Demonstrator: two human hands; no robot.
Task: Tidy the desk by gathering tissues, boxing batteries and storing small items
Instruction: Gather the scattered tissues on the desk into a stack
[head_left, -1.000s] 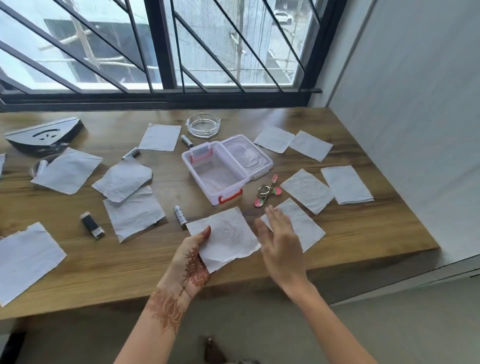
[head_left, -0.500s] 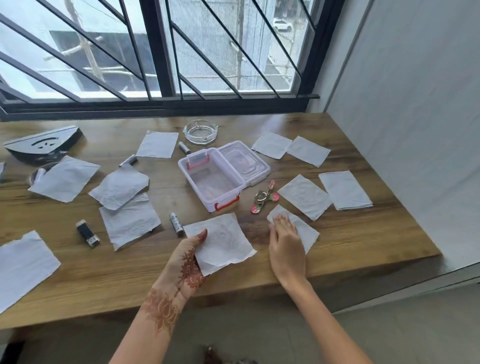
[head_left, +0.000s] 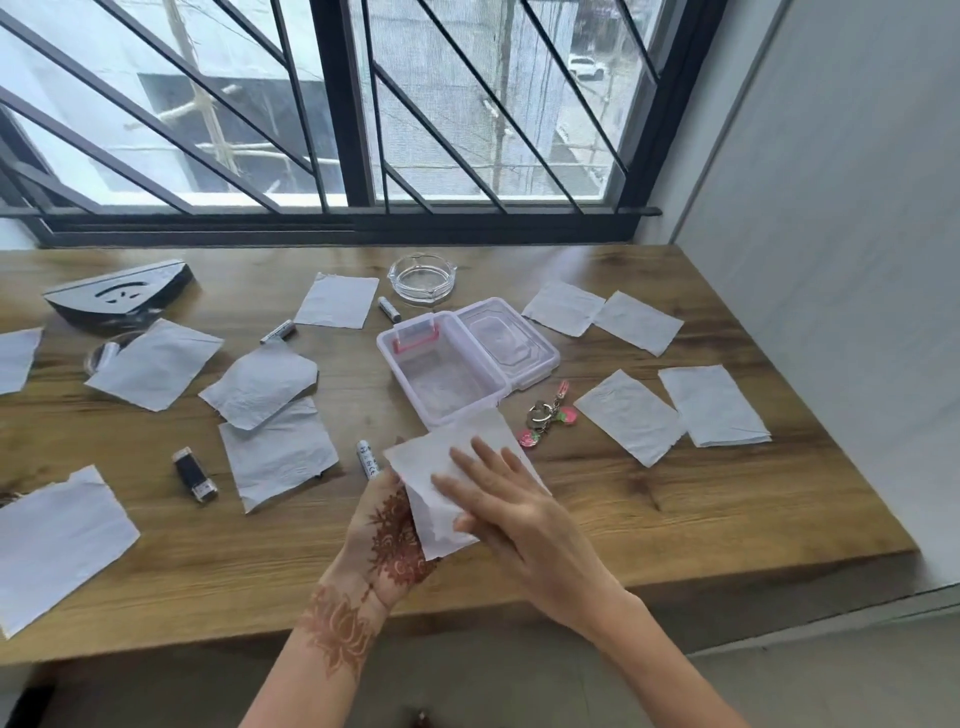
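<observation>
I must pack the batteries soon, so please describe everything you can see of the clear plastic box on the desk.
The clear plastic box is a small rectangular container of translucent plastic with red latches; one latch shows at its far end. It stands open, and nothing can be seen inside it. Its clear lid lies flat, swung out to the right side. The box sits near the middle of the wooden desk, in front of the glass ashtray. The lifted tissue hides its near corner. Neither hand touches it.
</observation>
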